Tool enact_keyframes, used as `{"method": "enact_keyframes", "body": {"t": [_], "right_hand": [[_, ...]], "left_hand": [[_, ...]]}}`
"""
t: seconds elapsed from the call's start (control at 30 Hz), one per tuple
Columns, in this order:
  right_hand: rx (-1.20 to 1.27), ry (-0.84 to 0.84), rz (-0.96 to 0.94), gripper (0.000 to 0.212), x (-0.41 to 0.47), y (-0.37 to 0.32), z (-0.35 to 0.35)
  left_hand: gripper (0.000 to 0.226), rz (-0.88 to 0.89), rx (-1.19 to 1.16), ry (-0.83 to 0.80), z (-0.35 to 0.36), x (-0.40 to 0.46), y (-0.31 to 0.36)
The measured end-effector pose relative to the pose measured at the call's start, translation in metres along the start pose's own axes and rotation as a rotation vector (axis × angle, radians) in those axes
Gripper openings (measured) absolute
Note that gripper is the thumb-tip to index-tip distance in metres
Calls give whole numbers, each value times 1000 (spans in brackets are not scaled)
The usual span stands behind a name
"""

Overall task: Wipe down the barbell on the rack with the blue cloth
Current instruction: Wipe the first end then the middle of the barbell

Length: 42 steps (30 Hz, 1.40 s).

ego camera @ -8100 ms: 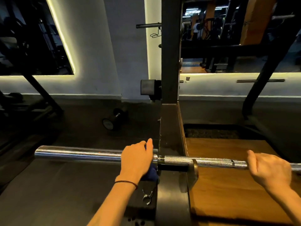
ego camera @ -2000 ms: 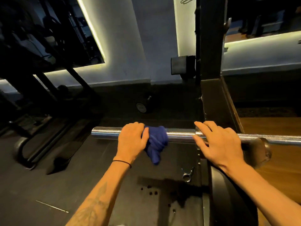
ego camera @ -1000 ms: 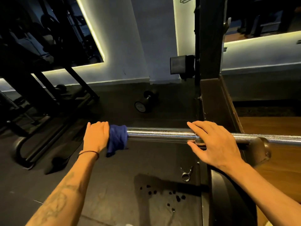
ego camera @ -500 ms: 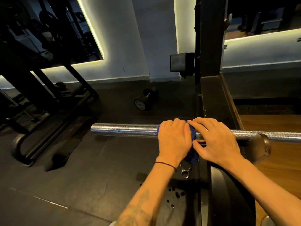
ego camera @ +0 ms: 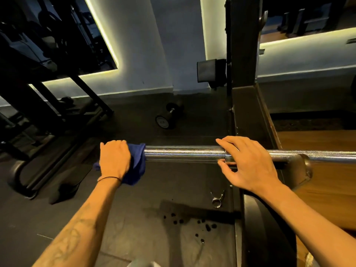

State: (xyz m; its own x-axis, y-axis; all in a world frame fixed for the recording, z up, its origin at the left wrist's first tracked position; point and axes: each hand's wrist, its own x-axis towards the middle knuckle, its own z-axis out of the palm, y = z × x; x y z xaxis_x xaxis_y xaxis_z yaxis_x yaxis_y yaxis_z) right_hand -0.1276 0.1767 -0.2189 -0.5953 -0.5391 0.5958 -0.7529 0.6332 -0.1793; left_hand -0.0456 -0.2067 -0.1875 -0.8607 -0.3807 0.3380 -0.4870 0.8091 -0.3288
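We see bare chrome barbell sleeve (ego camera: 183, 153) open between our cloth-wrapped left hand (ego camera: 114, 159) and right hand (ego camera: 248, 165), dark steel rack upright (ego camera: 243, 54) and its hook (ego camera: 300, 170) blocking rightward passage, black dumbbell (ego camera: 168, 117) on floor well beyond.

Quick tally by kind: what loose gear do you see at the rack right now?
Barbell: 1
Blue cloth: 1
Dumbbell: 1
Spring collar clip: 1
Total: 4

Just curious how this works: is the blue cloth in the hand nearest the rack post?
No, the left hand grips the blue cloth at the barbell's far end.
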Motion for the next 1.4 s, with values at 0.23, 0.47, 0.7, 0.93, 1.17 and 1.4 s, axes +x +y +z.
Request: {"method": "enact_keyframes", "body": {"t": [0.23, 0.47, 0.7, 0.93, 1.17, 1.4], "right_hand": [[17, -9, -4, 59, 0, -2, -1], [90, 11, 12, 57, 0, -4, -3], [107, -2, 17, 58, 0, -3, -4], [101, -12, 11, 56, -1, -2, -6], [93, -6, 16, 55, 0, -3, -6], [47, 22, 14, 56, 1, 1, -6]], "left_hand": [[15, 170, -105, 73, -76, -34, 119], [18, 205, -459, 323, -94, -60, 223], [18, 186, -595, 464, -78, -58, 226], [19, 147, -625, 457, -76, -61, 229], [20, 326, -510, 388, -74, -53, 207], [19, 336, -170, 289, -31, -20, 74]]}}
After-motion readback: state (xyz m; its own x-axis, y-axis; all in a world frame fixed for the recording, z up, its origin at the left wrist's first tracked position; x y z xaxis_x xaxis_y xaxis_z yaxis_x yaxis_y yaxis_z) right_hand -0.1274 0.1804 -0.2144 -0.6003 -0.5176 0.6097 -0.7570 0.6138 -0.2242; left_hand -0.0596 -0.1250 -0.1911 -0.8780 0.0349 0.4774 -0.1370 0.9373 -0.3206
